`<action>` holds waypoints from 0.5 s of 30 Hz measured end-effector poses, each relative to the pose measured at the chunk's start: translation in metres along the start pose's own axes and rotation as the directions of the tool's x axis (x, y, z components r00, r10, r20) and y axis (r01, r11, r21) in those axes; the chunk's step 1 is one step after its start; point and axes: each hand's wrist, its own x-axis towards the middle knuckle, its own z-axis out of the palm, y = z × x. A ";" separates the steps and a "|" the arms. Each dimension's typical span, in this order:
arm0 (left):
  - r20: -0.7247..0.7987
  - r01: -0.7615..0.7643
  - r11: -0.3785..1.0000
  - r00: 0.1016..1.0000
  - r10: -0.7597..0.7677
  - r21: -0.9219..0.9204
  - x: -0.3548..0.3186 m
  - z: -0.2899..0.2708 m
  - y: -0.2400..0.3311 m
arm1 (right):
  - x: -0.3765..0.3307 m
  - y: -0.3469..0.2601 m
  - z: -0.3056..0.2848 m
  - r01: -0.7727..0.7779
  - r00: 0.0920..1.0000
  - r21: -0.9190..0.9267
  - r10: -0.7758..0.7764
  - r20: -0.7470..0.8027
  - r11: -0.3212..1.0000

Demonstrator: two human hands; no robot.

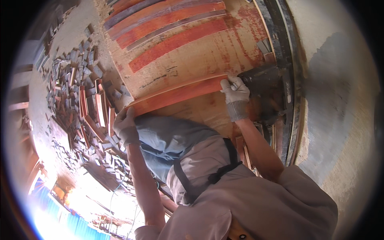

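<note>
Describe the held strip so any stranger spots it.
Find the tan work surface. At its near side, beyond the blue-grey trousers, a long reddish strip spans from left hand to right hand. Only this strip is held; the farther strips lie untouched.

Across the far half of the worktop [196, 62], several strips [180, 41] lie side by side, running from near its left edge toward the right. A few small blocks [264, 47] sit at its right edge, where a long rail [293, 80] runs alongside. Nearer the person, one strip [176, 94] spans between the left hand [126, 123], by the worktop's left edge, and the right hand [235, 91], toward the right edge. Beyond the left edge, offcuts [87, 72] lie heaped on the floor [76, 30].
</note>
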 end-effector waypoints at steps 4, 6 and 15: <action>-0.009 -0.031 0.992 0.999 0.033 0.126 0.000 0.000 0.002 | 0.003 -0.005 0.000 -0.015 0.999 -0.055 0.017 0.034 0.998; -0.022 -0.034 0.985 0.999 0.038 0.168 -0.002 0.000 0.006 | 0.004 -0.005 -0.001 -0.038 0.998 -0.025 0.040 0.052 0.999; 0.147 -0.566 0.549 0.767 0.625 0.616 -0.028 0.065 0.046 | 0.010 0.003 0.005 -0.011 1.000 -0.159 0.008 -0.022 0.987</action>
